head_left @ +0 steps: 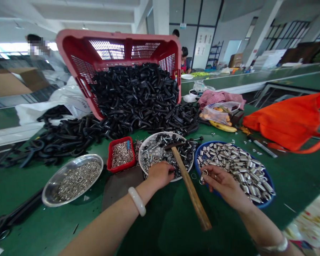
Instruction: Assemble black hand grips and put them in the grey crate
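My right hand (224, 185) pinches a small metal coil spring (202, 176) between thumb and fingers, at the left rim of a blue basin (272, 193) of similar springs. My left hand (160, 175) reaches over the near side of a white bowl (142, 164); its fingers are curled together, with the tips hidden, so I cannot make out what they hold. Black knobs with bolts, washers and small metal parts fill the bowl. A hammer (192, 192) rests with its head on the bowl's contents and its wooden handle pointing towards me.
At the left stand a metal dish (99, 167) of small metal pieces and a red tray (110, 156) of pins. Behind, a tilted red crate (66, 46) spills black plastic parts (138, 92). An orange bag (288, 117), a knife (265, 147) and a banana (224, 127) lie right. Other people are farther back.
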The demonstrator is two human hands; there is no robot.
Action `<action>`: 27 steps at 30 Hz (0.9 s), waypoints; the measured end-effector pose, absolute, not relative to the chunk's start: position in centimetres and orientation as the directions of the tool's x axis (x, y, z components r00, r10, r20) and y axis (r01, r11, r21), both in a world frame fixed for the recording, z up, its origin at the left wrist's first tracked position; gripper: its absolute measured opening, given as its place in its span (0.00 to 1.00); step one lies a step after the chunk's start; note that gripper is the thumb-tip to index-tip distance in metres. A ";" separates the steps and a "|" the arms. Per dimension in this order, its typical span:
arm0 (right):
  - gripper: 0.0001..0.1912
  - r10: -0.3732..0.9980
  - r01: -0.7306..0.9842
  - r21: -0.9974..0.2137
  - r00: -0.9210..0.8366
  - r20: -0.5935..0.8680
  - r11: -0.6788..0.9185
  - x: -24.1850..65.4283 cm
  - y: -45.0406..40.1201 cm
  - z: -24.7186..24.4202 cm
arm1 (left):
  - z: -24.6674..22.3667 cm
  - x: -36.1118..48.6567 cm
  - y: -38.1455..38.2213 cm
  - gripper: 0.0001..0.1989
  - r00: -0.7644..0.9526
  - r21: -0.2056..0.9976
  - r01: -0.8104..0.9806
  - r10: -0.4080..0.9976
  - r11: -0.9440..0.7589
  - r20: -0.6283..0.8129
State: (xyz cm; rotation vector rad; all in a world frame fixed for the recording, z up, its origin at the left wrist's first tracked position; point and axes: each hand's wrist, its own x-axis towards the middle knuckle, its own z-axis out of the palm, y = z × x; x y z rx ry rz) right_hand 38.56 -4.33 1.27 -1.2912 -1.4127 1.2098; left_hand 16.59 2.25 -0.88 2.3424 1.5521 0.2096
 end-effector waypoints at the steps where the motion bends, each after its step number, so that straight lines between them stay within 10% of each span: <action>1: 0.15 0.997 0.160 -0.987 -0.079 -0.014 -0.002 38.3 -4.4 1.2 | -0.9 16.4 2.3 0.10 0.359 0.381 0.869 0.932 -0.316 -0.045; 8: 0.15 0.993 -0.208 -0.973 -0.088 -0.081 -0.098 34.4 -4.4 1.2 | 0.6 15.3 -0.4 0.10 0.214 0.932 0.304 0.940 0.196 -0.267; 13: 0.18 0.996 -0.241 -0.967 -0.063 -0.062 -0.076 30.8 -4.1 1.3 | 1.5 15.8 -4.1 0.16 0.237 0.915 -0.087 0.900 0.394 -0.365; 27: 0.12 0.983 -0.347 -0.920 -0.034 -0.182 -0.183 26.7 -4.9 1.0 | 1.0 13.7 -5.7 0.20 0.232 0.762 -0.451 0.885 0.465 -0.403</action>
